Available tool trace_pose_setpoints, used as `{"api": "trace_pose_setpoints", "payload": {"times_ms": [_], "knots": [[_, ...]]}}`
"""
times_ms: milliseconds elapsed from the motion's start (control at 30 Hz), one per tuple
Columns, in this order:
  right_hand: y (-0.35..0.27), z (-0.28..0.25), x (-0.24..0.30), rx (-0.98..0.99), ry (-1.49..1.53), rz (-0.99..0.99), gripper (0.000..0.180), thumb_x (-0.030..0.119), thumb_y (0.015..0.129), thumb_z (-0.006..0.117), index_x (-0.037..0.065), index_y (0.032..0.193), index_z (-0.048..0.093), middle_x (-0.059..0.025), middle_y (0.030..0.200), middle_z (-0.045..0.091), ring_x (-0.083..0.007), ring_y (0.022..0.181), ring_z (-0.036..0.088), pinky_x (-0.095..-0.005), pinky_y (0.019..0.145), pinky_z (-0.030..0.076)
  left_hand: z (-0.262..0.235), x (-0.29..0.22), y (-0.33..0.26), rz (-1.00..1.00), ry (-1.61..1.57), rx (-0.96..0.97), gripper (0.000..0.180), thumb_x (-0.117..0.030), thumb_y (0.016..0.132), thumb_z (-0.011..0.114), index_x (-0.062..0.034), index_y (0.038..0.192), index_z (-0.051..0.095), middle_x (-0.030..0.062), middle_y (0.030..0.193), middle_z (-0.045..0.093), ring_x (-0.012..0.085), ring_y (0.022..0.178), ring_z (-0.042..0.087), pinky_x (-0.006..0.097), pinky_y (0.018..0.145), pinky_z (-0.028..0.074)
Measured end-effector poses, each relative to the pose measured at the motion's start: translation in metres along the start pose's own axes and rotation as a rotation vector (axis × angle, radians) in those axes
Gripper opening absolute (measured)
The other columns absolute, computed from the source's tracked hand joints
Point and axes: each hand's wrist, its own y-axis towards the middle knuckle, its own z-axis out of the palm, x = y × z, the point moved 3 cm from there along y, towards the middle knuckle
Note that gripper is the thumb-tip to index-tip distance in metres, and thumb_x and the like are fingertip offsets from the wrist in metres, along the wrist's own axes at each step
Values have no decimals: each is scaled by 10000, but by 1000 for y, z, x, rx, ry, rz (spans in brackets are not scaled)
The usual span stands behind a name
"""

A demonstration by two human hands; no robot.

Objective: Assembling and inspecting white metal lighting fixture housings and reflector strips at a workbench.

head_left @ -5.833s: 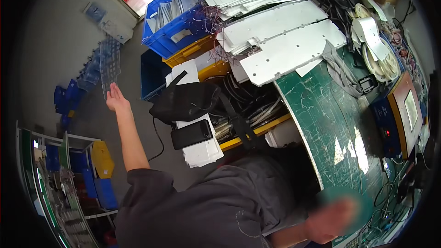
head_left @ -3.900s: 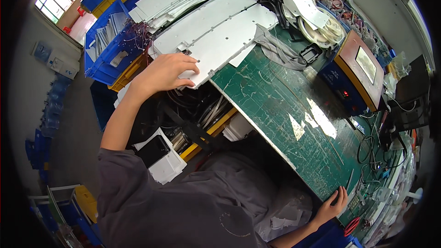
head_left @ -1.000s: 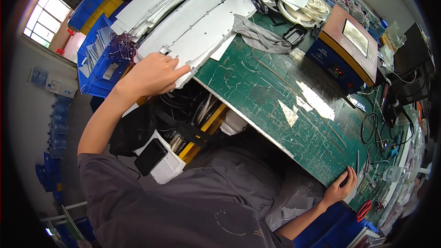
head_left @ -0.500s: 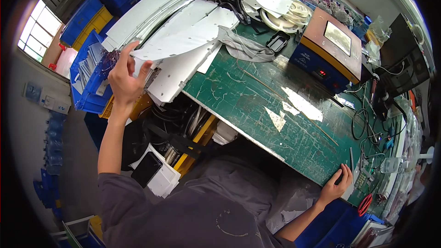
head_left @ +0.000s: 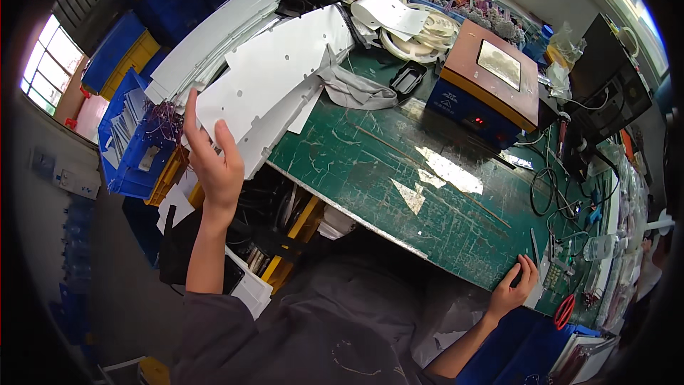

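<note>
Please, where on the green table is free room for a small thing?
Mostly bare: the green table's near part, between grey cloth, right hand and front edge. Crowded: left end with white sheets, far side with blue device.

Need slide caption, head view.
Left hand beside white sheet, right hand at edge of green bench.

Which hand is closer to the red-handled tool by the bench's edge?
Right. The right hand is at the edge of the green bench, just left of the red-handled tool; the left hand is much farther left, beside the white sheets.
</note>
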Motion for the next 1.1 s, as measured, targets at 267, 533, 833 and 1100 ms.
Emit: {"api": "trace_pose_setpoints", "payload": {"times_ms": [267,533,833,1100], "knots": [[0,-1,2,-9,3,5,210,60,1023,604,25,1163,756,-102,1264,715,-293,1112,669,-386,987,521,-22,1,-23,79,91,-238,438,-26,1104,551,52,1531,503,201,1411,688,240,1049,707,355,885,567],[2,0,3,0,1,3,204,48,1016,611,24,1162,752,-107,1259,708,-293,1113,664,-383,994,519,-60,1,-46,-197,-119,-411,228,-103,1161,503,27,1343,550,123,1197,676,173,1009,655,289,960,509],[19,24,84,114,225,-40,212,-13,979,639,21,1163,738,-115,1260,693,-296,1121,655,-388,1004,520,-64,-1,-69,-484,-631,-549,223,-111,1169,495,-4,1365,505,95,1203,643,125,1072,610,257,1045,442],[59,73,231,343,676,-417,291,-80,905,689,20,1173,737,-113,1281,692,-269,1060,678,-365,910,550,-79,18,-81,-566,-802,-548,364,-112,1157,503,-3,1504,490,136,1374,648,177,1221,642,299,1104,465]]}}
